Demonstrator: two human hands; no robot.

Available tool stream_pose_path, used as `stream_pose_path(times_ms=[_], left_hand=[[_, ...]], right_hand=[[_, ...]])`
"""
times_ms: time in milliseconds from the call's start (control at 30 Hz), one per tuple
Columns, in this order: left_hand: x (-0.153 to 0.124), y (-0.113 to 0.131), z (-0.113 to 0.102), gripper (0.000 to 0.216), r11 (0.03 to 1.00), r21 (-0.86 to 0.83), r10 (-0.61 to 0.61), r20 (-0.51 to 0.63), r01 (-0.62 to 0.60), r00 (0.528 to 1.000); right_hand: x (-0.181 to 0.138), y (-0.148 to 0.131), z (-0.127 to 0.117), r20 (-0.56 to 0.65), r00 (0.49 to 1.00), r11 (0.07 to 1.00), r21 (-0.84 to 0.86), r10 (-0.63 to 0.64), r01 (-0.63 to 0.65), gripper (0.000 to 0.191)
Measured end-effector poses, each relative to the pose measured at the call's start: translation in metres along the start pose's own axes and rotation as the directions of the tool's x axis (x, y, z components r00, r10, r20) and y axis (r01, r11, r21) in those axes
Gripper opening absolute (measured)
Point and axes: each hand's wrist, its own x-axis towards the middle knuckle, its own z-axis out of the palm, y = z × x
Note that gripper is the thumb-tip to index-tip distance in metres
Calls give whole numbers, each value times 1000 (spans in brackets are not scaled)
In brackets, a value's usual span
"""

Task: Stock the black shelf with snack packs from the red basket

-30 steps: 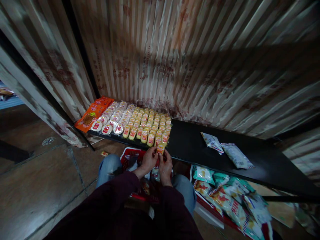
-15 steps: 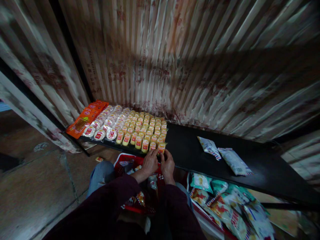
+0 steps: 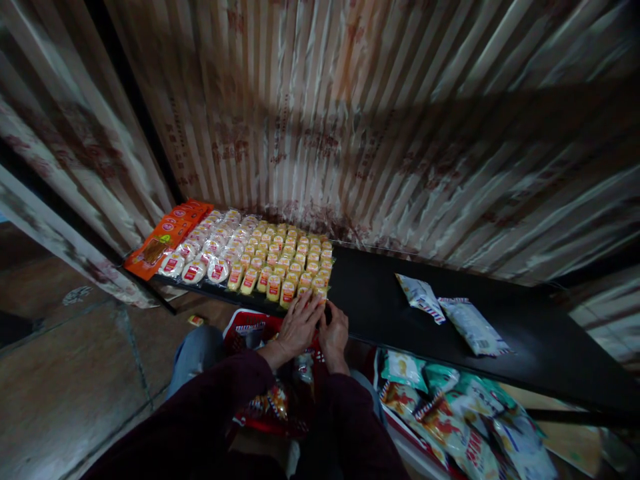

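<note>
Rows of small yellow wrapped cakes stand on the black shelf. My left hand lies over the front right end of these rows, its fingers stretched out and touching the cakes there. Beside it, my right hand is at the right front corner of the rows, with its fingers bent; whether anything is between them is hidden. To the left of the yellow cakes are rows of round white wrapped cakes, then flat orange packets at the shelf's left end.
Two snack bags lie on the shelf's right part. Between my knees sits a red basket with packets inside. Another basket at lower right holds green and white bags. A small packet is on the floor. A striped curtain hangs behind.
My left hand has flattened and spread its fingers over the front cakes. My right hand stays close to the corner, slightly lower. The view has shifted slightly.
</note>
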Motion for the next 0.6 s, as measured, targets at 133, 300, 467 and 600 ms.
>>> stream_pose_path(times_ms=[133, 300, 467, 600], left_hand=[[7, -9, 12, 47, 994, 95, 66, -37, -62, 997], [8, -17, 17, 49, 988, 137, 79, -27, -75, 996], [5, -20, 17, 50, 985, 142, 102, -30, -97, 994], [8, -20, 19, 49, 984, 140, 120, -43, -113, 992]], right_hand=[[0, 0, -6, 36, 999, 997, 70, -28, 25, 53], [18, 5, -14, 42, 998, 968, 241, 56, -65, 64], [67, 7, -3, 148, 961, 883, 379, 235, -275, 83], [102, 3, 11, 214, 944, 849, 421, 249, -319, 95]])
